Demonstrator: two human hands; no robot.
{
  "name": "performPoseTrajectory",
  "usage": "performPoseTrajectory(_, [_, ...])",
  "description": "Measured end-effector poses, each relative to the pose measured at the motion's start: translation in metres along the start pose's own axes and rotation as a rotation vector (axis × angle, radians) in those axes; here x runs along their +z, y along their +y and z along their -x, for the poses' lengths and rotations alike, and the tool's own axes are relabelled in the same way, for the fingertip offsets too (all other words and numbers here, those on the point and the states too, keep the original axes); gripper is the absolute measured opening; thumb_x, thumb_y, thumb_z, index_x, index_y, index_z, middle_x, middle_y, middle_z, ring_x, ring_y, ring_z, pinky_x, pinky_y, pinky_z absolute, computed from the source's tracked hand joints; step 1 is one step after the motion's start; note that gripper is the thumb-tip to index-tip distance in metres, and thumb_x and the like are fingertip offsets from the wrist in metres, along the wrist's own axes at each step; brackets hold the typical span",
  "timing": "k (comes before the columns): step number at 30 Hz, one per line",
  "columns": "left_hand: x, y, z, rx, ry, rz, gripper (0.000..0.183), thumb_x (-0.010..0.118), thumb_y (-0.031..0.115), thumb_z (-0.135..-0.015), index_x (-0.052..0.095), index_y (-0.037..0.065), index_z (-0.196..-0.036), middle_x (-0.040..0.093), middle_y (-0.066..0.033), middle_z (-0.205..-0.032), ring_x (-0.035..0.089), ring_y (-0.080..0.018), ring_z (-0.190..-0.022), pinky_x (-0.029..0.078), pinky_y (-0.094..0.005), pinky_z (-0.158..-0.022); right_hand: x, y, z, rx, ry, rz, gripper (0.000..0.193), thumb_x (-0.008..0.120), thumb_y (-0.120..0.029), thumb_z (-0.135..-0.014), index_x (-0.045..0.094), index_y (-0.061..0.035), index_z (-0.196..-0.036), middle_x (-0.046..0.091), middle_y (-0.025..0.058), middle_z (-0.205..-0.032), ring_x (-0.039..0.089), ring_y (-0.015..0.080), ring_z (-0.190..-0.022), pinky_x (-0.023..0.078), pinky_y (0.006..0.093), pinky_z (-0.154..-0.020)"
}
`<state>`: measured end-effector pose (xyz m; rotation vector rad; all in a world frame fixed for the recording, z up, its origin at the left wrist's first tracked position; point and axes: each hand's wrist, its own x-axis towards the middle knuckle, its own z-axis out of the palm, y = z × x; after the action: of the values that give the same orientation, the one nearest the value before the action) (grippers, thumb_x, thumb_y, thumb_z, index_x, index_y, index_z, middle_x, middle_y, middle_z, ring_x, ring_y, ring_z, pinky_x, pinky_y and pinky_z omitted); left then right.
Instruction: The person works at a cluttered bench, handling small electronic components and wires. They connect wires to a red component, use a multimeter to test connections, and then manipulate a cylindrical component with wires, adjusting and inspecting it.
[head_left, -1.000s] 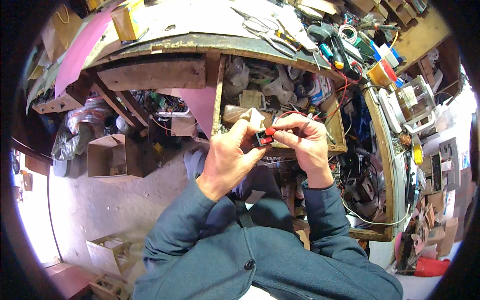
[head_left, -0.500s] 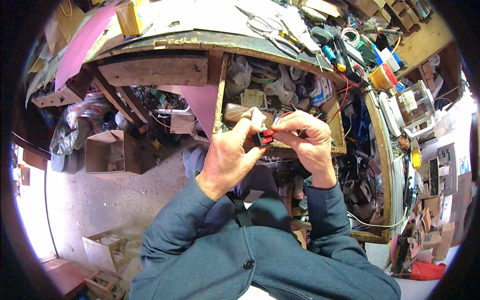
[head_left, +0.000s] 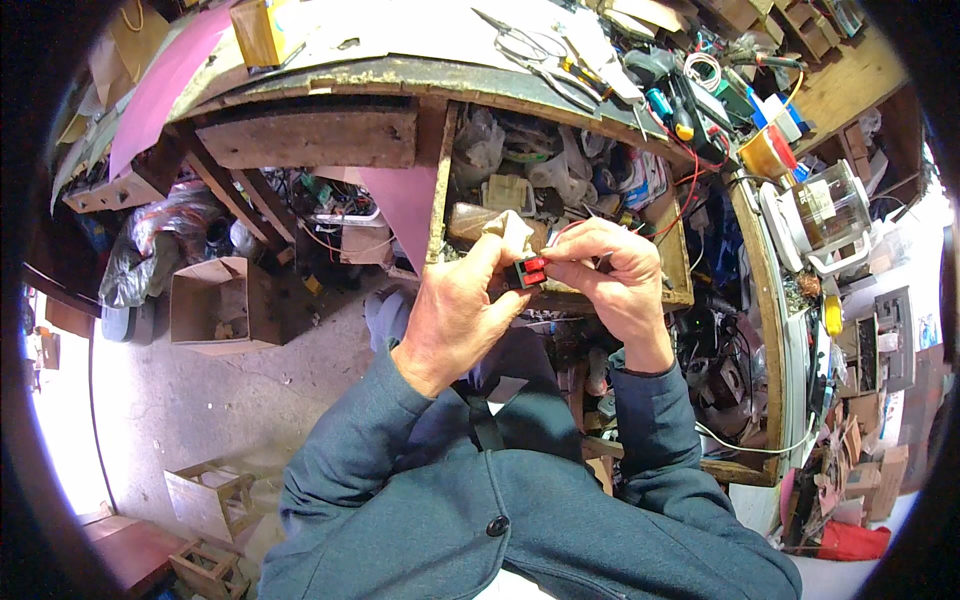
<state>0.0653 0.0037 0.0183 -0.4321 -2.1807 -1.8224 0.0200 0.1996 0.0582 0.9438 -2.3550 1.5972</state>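
Note:
Over the open drawer's front edge, a small black rocker switch with red rockers is between my two hands. My left hand is closed on it, gripping its left side between thumb and fingers. From the other side, my right hand pinches at the switch's right edge; whether a smaller part is between those fingertips is hidden. A crumpled pale cloth or paper shows just beyond my left fingertips. Below the hands, my lap and dark jacket show.
A wooden drawer full of bags and small parts stands pulled out beneath the hands. On the workbench lie scissors, pliers and red wires. An open cardboard box sits on the floor at left. A clear-lidded container stands at right.
The switch has turned slightly between my fingers, showing more of its red rockers. Both hands have stayed nearly in place.

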Motion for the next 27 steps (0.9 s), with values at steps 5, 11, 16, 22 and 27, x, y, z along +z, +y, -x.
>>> performPoseTrajectory(5, [-0.001, 0.000, 0.001, -0.032, -0.020, -0.012, 0.024, 0.079, -0.001, -0.082, 0.064, -0.001, -0.101, 0.076, -0.0128, -0.094, 0.073, -0.0146, -0.089, 0.059, -0.0299, -0.078, 0.002, 0.004, 0.003, 0.043, 0.023, -0.057, 0.016, 0.081, 0.005, -0.076, 0.074, -0.0027, -0.088, 0.072, 0.0052, -0.086, 0.068, 0.0147, -0.082, 0.053, 0.0282, -0.075])
performPoseTrajectory(11, [0.000, -0.001, 0.000, -0.053, -0.030, 0.015, 0.023, 0.077, -0.003, -0.083, 0.064, -0.002, -0.102, 0.076, -0.0121, -0.095, 0.073, -0.0136, -0.090, 0.059, -0.0297, -0.079, 0.002, -0.002, 0.001, 0.086, 0.022, -0.094, 0.016, 0.080, 0.006, -0.077, 0.075, -0.0020, -0.090, 0.072, 0.0044, -0.087, 0.067, 0.0132, -0.083, 0.053, 0.0270, -0.076])
performPoseTrajectory(16, [0.006, -0.006, 0.000, -0.109, -0.012, 0.219, 0.026, 0.073, -0.008, -0.084, 0.062, -0.002, -0.106, 0.075, -0.0102, -0.102, 0.071, -0.0143, -0.096, 0.059, -0.0304, -0.087, -0.001, -0.005, -0.003, 0.118, -0.001, -0.101, 0.015, 0.079, 0.006, -0.079, 0.075, -0.0015, -0.092, 0.072, 0.0042, -0.086, 0.067, 0.0128, -0.081, 0.053, 0.0267, -0.074])
performPoseTrajectory(22, [0.017, -0.011, 0.000, -0.109, 0.054, 0.638, 0.027, 0.067, -0.015, -0.084, 0.061, 0.001, -0.105, 0.066, -0.0042, -0.107, 0.068, -0.0147, -0.103, 0.059, -0.0321, -0.092, -0.002, -0.026, -0.015, 0.015, -0.040, 0.109, 0.015, 0.079, 0.001, -0.079, 0.075, -0.0017, -0.093, 0.073, 0.0084, -0.085, 0.070, 0.0168, -0.078, 0.054, 0.0284, -0.069])
performPoseTrajectory(27, [0.018, -0.013, -0.002, -0.091, 0.068, 0.794, 0.030, 0.070, -0.014, -0.085, 0.057, 0.000, -0.108, 0.066, -0.0090, -0.111, 0.067, -0.0172, -0.106, 0.059, -0.0354, -0.096, -0.001, -0.047, -0.028, -0.133, -0.081, 0.331, 0.014, 0.079, 0.000, -0.079, 0.075, -0.0023, -0.092, 0.071, 0.0115, -0.084, 0.071, 0.0236, -0.074, 0.055, 0.0315, -0.065])
